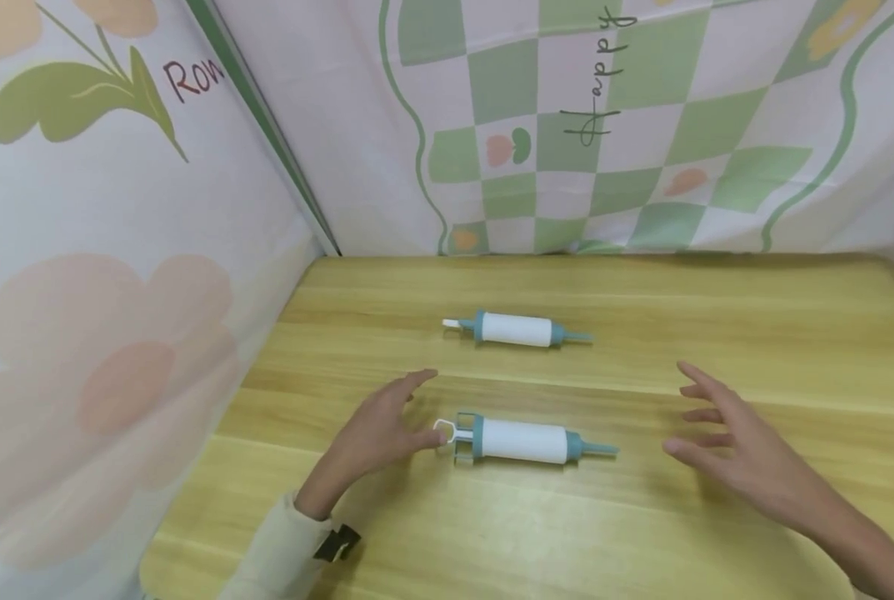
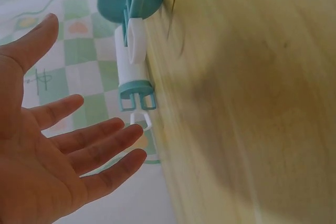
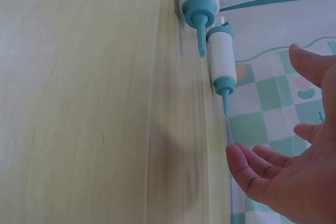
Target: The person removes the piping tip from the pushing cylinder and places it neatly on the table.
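Two white syringes with teal ends lie on the wooden table, one behind the other, their thin teal nozzles pointing right. The nearer syringe [image 1: 525, 440] has teal finger loops and a white pull ring at its left end. My left hand [image 1: 375, 433] hovers beside that ring, fingers spread; the thumb overlaps it in the head view, while the left wrist view shows nothing in the palm. Beyond it lies the farther syringe [image 1: 516, 329], also seen in the right wrist view [image 3: 223, 59]. To the right of the nozzles, my right hand [image 1: 746, 458] is held in the air, fingers loosely extended, touching nothing.
The wooden table [image 1: 387, 542] meets a green-and-white checkered cloth [image 1: 634, 200] along its back edge. On the left hangs a white flower-printed cloth [image 1: 214, 192]. A black band [image 1: 337, 543] sits at the left sleeve's cuff.
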### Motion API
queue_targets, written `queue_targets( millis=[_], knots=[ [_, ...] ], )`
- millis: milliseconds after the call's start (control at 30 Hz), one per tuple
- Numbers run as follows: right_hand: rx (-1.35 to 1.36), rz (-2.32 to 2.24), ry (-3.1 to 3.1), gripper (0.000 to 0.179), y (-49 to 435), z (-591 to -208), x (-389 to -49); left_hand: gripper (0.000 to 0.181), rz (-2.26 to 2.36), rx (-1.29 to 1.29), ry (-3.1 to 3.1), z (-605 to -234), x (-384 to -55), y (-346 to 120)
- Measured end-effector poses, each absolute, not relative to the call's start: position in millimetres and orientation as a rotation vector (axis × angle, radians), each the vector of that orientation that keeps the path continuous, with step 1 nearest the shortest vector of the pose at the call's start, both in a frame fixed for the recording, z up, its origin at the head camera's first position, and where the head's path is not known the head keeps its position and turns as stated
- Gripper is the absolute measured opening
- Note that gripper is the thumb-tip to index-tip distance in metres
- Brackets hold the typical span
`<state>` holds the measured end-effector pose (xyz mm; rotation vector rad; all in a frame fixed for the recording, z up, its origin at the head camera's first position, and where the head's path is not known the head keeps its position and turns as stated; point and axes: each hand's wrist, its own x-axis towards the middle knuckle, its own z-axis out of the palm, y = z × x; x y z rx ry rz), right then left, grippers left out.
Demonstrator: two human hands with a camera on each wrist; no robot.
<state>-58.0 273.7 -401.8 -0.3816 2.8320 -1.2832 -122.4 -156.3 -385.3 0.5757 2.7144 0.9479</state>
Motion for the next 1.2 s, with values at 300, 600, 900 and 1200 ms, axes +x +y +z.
queue_targets(
  millis=[300, 600, 900, 1200],
  knots=[
    [-0.419, -1.313, 2.757, 0.088, 265.5, -407.5, -58.2, 0.087, 0.975, 0.631, 2.665, -393.3, -121.1, -153.8],
    [-0.4, -1.356, 2.693, 0.095, 257.9, -406.3, -58.1, 0.093, 1.009, 0.625, 2.601, -398.5, -119.5, -148.2],
    [-0.389, -1.408, 2.618, 0.087, 248.3, -406.9, -55.0, 0.095, 1.058, 0.637, 2.566, -406.4, -117.6, -142.6],
    [-0.351, -1.526, 2.471, 0.081, 235.1, -408.8, -53.8, 0.094, 1.103, 0.655, 2.522, -411.8, -115.4, -139.0]
  ],
)
